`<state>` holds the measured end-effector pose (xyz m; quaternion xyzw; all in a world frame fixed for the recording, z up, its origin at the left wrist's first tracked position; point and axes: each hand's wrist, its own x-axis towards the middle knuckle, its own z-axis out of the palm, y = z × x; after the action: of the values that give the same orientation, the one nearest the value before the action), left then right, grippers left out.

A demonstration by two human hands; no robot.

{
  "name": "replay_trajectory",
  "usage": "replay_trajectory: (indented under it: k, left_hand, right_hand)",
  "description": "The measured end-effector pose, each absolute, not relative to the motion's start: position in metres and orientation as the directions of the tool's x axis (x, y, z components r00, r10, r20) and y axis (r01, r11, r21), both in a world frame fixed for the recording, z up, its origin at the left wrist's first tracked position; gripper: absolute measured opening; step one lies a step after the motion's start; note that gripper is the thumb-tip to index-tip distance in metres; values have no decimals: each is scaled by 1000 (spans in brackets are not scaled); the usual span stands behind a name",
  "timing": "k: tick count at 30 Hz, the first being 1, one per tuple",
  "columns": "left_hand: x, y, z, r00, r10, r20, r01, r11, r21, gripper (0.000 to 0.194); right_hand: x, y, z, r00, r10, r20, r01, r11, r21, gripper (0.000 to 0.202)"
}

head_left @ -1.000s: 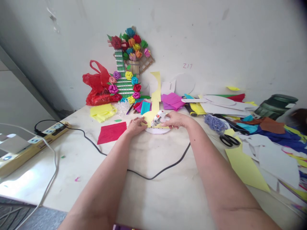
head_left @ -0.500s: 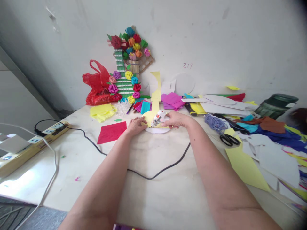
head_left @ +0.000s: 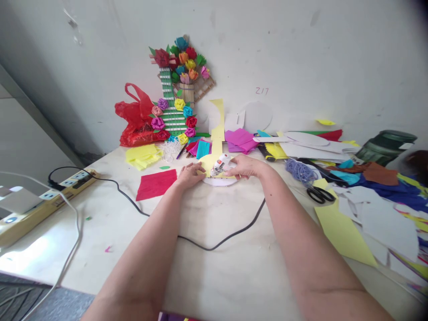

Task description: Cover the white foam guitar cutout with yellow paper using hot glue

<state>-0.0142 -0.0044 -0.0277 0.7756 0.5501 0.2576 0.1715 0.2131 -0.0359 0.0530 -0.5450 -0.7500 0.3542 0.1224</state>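
A white glue gun [head_left: 220, 165] is gripped in my right hand [head_left: 246, 166], over the lower part of a yellow paper piece [head_left: 216, 147]. This paper lies on a white rounded board [head_left: 219, 182] whose near edge shows below it. My left hand [head_left: 191, 175] rests with fingers extended at the left edge of the yellow paper. The glue gun's tip is too small to make out. To the left of my left hand lies a red paper sheet [head_left: 156, 184].
A black cord [head_left: 214, 248] crosses the table under my forearms from a power strip [head_left: 68, 189]. Paper-flower crafts [head_left: 174, 102] and a red plastic bag [head_left: 135, 118] stand by the wall. On the right are scissors [head_left: 320, 195], purple yarn [head_left: 300, 172] and paper scraps [head_left: 388, 220].
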Motion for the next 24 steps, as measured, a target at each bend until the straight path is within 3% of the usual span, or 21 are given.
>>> replay_trajectory:
  k: [24]
  left_hand:
    - [-14, -3, -29, 263, 943, 206, 768, -333, 547, 21]
  right_hand:
    - [210, -39, 57, -350, 909, -224, 750, 128, -649, 32]
